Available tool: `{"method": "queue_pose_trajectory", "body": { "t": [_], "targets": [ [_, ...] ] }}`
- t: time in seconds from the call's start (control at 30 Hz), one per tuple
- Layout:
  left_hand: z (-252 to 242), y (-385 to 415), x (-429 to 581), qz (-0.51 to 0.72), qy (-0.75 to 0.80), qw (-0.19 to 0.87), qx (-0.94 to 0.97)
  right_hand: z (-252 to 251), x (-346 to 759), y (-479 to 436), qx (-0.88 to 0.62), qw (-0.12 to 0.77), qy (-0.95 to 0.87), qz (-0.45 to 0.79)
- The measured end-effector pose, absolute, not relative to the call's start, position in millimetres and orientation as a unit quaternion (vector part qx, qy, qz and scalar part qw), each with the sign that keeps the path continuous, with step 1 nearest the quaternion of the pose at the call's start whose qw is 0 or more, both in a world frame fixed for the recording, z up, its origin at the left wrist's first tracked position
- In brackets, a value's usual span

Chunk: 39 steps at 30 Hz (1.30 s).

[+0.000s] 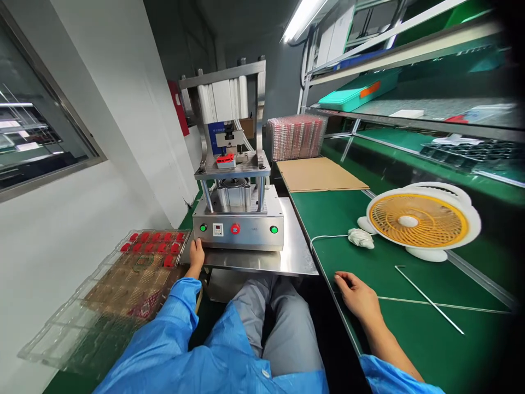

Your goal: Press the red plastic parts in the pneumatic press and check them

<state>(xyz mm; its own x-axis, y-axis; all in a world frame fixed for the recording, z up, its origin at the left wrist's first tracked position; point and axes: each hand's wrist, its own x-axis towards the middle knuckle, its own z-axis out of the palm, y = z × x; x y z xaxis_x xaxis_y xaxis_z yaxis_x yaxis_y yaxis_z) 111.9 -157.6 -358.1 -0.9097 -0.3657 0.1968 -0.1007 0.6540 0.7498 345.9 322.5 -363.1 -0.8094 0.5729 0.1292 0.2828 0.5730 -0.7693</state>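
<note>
My left hand [197,254] rests against the lower left corner of a metal bench press [238,232], its fingers upright along the side and partly hidden. A red part [225,158] sits in the fixture on the press's upper plate, under the press head [229,138]. The front panel has green buttons [274,230] at both ends and a red button [235,229] in the middle. My right hand [356,295] lies on the near edge of the green bench [328,219], fingers loosely bent, a gap showing between them, nothing visible in it.
Left of the press lie clear plastic trays [98,284] with several red parts [158,242]. On the right bench are a cardboard sheet [322,174], stacked trays [296,137], a yellow-and-white fan [418,219], a bundled white cable [361,238] and a thin white rod [430,301]. Shelves [410,117] overhang the bench.
</note>
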Motion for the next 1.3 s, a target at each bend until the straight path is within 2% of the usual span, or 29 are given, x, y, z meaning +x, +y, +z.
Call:
{"method": "queue_pose_trajectory", "body": {
  "t": [0.17,0.27,0.37,0.43,0.53,0.67,0.8,1.0,1.2,1.3],
  "targets": [
    [-354.7,-152.4,118.9,-0.417,-0.881,0.16,0.158,-363.2,347.8,323.1,-0.262,0.177,-0.872,0.373],
    [-335.1,-144.8,122.5,-0.42,-0.868,0.191,0.182,-361.7,348.7,322.7,-0.261,0.173,-0.873,0.373],
    [-284.9,-131.0,120.0,-0.406,-0.848,0.31,0.14,-361.2,348.8,322.4,-0.259,0.172,-0.872,0.377],
    [-235.3,-116.9,113.7,-0.391,-0.828,0.4,0.028,-361.5,348.5,322.4,-0.261,0.174,-0.871,0.377],
    [-154.2,-89.1,96.9,-0.351,-0.812,0.443,-0.144,-362.1,348.2,322.9,-0.266,0.175,-0.87,0.377],
    [-71.7,-51.5,66.1,-0.278,-0.827,0.412,-0.264,-362.2,348.1,323.7,-0.255,0.179,-0.869,0.383],
    [-30.7,-29.1,35.9,-0.183,-0.88,0.322,-0.298,-361.0,348.0,323.5,-0.244,0.192,-0.866,0.392],
    [-1.3,-21.4,13.6,-0.089,-0.925,0.217,-0.3,-355.5,347.3,320.4,-0.236,0.189,-0.866,0.397],
    [12.0,-16.2,17.0,-0.072,-0.942,0.178,-0.274,-355.0,346.4,320.1,-0.245,0.18,-0.866,0.398],
    [9.7,-14.3,21.2,-0.083,-0.943,0.193,-0.258,-356.7,346.5,320.9,-0.243,0.18,-0.865,0.402]
  ]
}}
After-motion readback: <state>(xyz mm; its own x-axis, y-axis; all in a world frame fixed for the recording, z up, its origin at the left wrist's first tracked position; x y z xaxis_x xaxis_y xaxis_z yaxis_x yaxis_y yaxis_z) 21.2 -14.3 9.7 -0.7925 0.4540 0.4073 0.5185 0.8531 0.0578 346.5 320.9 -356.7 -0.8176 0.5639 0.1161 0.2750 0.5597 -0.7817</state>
